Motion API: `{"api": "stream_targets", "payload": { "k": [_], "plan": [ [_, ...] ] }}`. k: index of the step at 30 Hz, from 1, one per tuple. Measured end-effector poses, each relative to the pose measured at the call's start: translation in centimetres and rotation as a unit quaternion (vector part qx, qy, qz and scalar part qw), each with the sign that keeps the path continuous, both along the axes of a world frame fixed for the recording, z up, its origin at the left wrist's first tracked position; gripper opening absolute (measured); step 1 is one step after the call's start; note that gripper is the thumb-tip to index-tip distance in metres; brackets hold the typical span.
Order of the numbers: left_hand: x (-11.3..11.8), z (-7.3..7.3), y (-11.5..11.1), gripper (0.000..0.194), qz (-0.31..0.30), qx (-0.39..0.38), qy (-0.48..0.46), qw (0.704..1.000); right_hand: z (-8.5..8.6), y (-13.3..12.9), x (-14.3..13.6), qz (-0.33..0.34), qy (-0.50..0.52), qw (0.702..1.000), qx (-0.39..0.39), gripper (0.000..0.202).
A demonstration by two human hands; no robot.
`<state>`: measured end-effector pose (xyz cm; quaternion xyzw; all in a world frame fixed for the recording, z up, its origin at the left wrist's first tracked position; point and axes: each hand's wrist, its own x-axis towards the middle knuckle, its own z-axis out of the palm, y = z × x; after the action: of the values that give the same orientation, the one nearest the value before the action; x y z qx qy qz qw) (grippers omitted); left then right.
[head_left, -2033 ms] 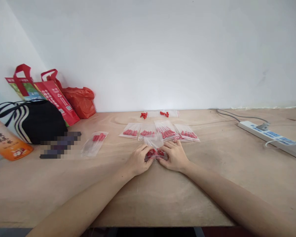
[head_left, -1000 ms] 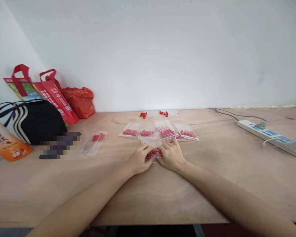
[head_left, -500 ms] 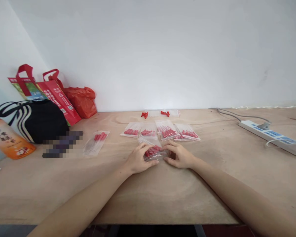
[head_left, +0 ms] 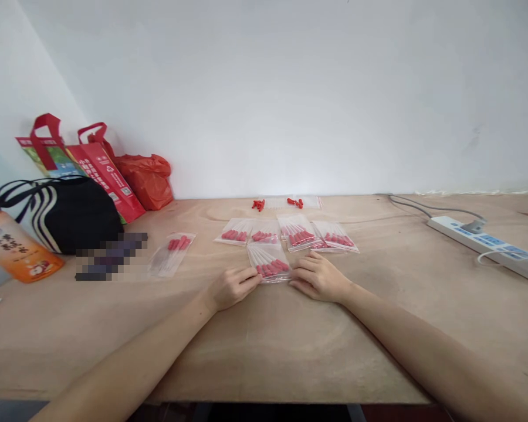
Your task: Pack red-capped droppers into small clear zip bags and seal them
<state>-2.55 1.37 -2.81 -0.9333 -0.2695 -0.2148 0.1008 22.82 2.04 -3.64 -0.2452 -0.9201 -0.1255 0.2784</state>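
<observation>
A clear zip bag (head_left: 269, 264) of white sticks with red ends lies flat between my hands. At its lower left corner my left hand (head_left: 234, 288) pinches the edge, fingers closed. My right hand (head_left: 317, 278) has its fingers together at the bag's lower right corner. Just behind are more filled bags, among them one at the left (head_left: 234, 231), one in the middle (head_left: 297, 232) and one at the right (head_left: 335, 237). Another bag (head_left: 172, 254) with red pieces lies off to the left.
Loose red pieces (head_left: 258, 204) and a flat clear bag (head_left: 277, 202) lie near the wall. A black bag (head_left: 77, 214), an orange pack (head_left: 20, 246), red bags (head_left: 145, 180) and a blurred dark item stand or lie left. A power strip (head_left: 484, 240) is at the right.
My left hand has moved left, off the middle of the bag to its corner, and its fingers have closed. The bag now lies flatter and shows more fully. My right hand has barely moved.
</observation>
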Motion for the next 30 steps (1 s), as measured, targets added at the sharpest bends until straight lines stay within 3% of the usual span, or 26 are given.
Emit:
{"api": "stream_targets", "payload": {
  "k": [9,14,18,24,30],
  "plan": [
    [-0.4,0.2,-0.1,0.023,-0.010,0.025,0.019,0.999,-0.3,1.6,-0.5,0.040,-0.062,0.987,0.139,0.026],
    [-0.3,0.1,-0.1,0.024,-0.006,0.054,0.014,0.998,-0.2,1.1,-0.4,0.016,-0.042,0.981,0.187,0.024],
    [0.3,-0.2,1.3,0.024,-0.015,0.059,-0.009,0.998,0.0,0.8,0.2,-0.033,-0.040,0.972,0.230,0.024],
    [1.9,-0.1,3.7,0.026,-0.044,0.098,0.032,0.994,0.1,1.5,1.2,-0.030,-0.058,0.972,0.227,0.024],
    [1.5,-0.5,3.8,0.021,-0.083,0.211,-0.019,0.974,0.0,2.0,1.0,0.010,-0.036,0.972,0.231,0.018]
  ]
}}
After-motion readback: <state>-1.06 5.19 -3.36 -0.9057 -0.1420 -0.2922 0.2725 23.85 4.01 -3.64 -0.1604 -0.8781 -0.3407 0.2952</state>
